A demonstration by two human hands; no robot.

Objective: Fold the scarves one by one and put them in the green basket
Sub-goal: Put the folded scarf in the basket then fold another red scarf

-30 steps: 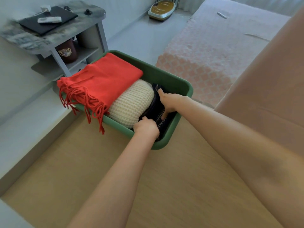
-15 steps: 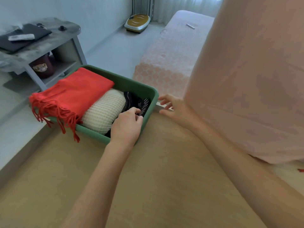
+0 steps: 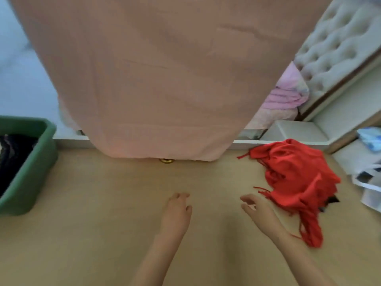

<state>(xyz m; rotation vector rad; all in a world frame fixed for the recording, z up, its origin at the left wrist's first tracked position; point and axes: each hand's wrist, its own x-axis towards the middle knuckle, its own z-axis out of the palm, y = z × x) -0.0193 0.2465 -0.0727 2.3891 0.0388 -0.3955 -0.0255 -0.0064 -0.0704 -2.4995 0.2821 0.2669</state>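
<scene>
The green basket [image 3: 26, 176] stands at the left edge of the wooden table [image 3: 107, 213], with a dark patterned scarf [image 3: 12, 149] showing inside it. A crumpled red fringed scarf [image 3: 294, 178] lies on the table at the right, and a bit of dark cloth [image 3: 332, 201] peeks from under it. My left hand [image 3: 177, 211] hovers over the middle of the table, fingers relaxed, holding nothing. My right hand [image 3: 257, 211] is beside it with loosely spread fingers, a short way left of the red scarf's fringe and not touching it.
A large pink cloth [image 3: 154, 79] hangs in front of the view and hides the table's far middle. Behind it are a bed with pink bedding [image 3: 286, 96] and a tufted headboard [image 3: 338, 48]. White boxes and papers [image 3: 369, 182] sit at the far right.
Both hands have left the basket and the dark scarf stays inside it. The view has swung right, bringing the crumpled red scarf into sight, and both hands now hover over the table.
</scene>
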